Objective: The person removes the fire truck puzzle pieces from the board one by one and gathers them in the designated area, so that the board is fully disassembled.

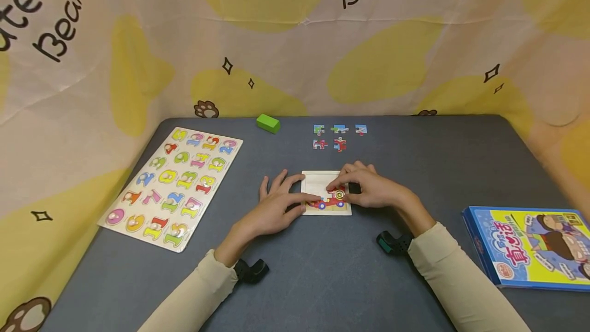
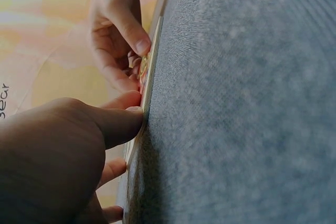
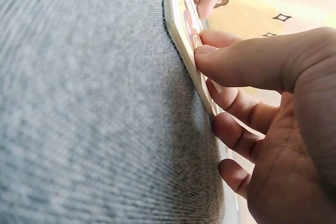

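Observation:
A small square jigsaw board (image 1: 316, 180) lies on the table with its lower part filled by a red vehicle picture. My left hand (image 1: 273, 210) rests at its left side, fingers mostly straight, the index fingertip on the picture and the thumb by the edge. From the right, my right hand (image 1: 375, 187) pinches a jigsaw piece (image 1: 340, 194) with a yellow wheel between thumb and index finger, over the picture. In the right wrist view a thin edge of that piece shows tilted by the thumb; the hand (image 3: 283, 108) hides most of it.
Several loose jigsaw pieces (image 1: 339, 144) lie beyond the board, with a green block (image 1: 268, 123) to their left. A number puzzle board (image 1: 184, 168) is at the left. At the right lies a blue and yellow box (image 1: 521, 245). A patterned cloth (image 1: 276, 40) hangs behind the table.

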A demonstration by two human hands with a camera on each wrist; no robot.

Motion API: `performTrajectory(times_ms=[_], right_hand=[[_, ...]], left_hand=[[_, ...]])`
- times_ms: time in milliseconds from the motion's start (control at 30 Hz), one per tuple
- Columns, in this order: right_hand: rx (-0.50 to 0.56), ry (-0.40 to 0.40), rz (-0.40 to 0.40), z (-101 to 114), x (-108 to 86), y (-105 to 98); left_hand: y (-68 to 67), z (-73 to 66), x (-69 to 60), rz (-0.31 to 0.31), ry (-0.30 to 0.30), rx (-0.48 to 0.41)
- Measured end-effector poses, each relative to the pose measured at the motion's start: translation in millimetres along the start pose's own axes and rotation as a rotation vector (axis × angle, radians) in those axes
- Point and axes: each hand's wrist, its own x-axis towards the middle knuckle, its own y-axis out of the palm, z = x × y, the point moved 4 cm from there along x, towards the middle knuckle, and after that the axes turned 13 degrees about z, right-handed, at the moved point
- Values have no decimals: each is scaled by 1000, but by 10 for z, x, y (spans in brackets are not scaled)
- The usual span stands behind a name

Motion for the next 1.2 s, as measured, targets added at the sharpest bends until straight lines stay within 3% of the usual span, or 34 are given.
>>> performTrajectory(times_ms=[900,1200], right_hand=[[71,12,-40,-72,13,-25],[168,2,-131,-217,-32,-83]], left_hand=[[-3,4,-9,-7,-12,-23],[18,-6,-4,-15,-8,-18]])
